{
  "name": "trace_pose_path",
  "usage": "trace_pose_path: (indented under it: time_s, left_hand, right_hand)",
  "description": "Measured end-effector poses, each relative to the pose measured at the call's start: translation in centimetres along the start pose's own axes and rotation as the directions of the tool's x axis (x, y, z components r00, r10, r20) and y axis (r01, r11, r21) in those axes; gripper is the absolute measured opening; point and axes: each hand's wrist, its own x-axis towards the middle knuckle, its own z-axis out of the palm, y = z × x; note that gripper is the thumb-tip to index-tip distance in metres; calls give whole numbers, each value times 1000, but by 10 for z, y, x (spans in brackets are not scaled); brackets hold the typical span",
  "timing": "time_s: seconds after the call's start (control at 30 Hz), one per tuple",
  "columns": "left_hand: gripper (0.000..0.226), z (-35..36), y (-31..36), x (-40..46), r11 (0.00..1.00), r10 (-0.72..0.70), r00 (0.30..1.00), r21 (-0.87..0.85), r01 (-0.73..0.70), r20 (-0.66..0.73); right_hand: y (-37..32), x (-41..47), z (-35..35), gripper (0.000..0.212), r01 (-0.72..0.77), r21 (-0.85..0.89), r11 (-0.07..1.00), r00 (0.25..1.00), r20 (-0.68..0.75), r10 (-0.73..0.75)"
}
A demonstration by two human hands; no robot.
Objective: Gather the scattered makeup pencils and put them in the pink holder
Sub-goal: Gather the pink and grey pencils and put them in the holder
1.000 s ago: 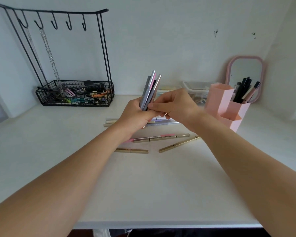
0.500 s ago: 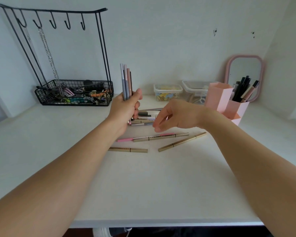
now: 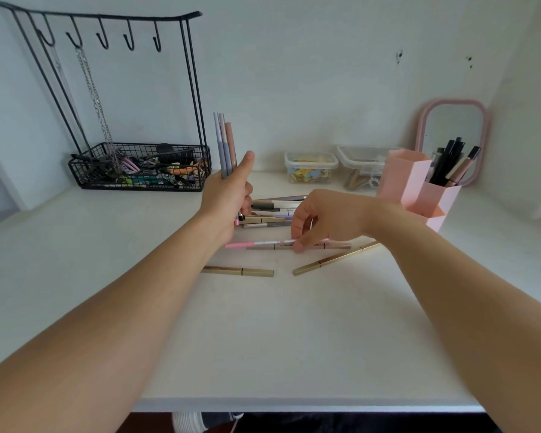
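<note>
My left hand (image 3: 228,198) holds a bundle of grey and pink makeup pencils (image 3: 225,145) upright above the white table. My right hand (image 3: 322,218) reaches down, its thumb and fingertips pinching a pink-tipped pencil (image 3: 253,244) that lies on the table. A pile of loose pencils (image 3: 272,214) lies between my hands. Two gold pencils, one (image 3: 238,271) at the left and one (image 3: 334,259) at the right, lie nearer to me. The pink holder (image 3: 409,179) stands at the right with several dark pencils (image 3: 447,165) in its back compartment.
A black wire rack (image 3: 141,165) with hooks, chains and a full basket stands at the back left. Two clear lidded boxes (image 3: 311,167) sit by the wall. A pink-framed mirror (image 3: 453,132) leans behind the holder. The table's front edge (image 3: 294,404) is near me.
My right hand left the bundle, dropped to the table and closed its fingertips on the pink-tipped pencil. My left hand moved left and straightened the bundle upright.
</note>
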Motion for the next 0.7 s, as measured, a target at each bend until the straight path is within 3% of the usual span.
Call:
trace_pose_path:
  time_s: [0.2, 0.27, 0.37, 0.43, 0.53, 0.7]
  left_hand:
    - [44, -5, 5, 2, 986, -56, 997, -158, 48, -45]
    - [43, -5, 6, 0, 985, -53, 998, -167, 47, -32]
    - [38, 0, 7, -6, 989, -27, 998, -142, 34, 50]
    - [42, 5, 7, -11, 991, -1, 993, -130, 17, 115]
    - [42, 12, 4, -17, 994, 41, 983, -110, -21, 179]
    - [29, 15, -3, -19, 997, 69, 979, -33, -64, 192]
  right_hand:
    - [15, -8, -20, 6, -18, 36, 999, 993, -120, 22]
    - [19, -8, -27, 10, 7, 180, 984, 973, -228, 35]
    - [15, -5, -24, 11, 150, 541, 828, 919, -384, 85]
    - [3, -1, -16, 9, 229, 671, 705, 899, -423, 111]
    - [-13, 4, 1, 14, 284, 730, 622, 897, -431, 96]
    - [-22, 9, 17, 21, 299, 746, 595, 893, -439, 102]
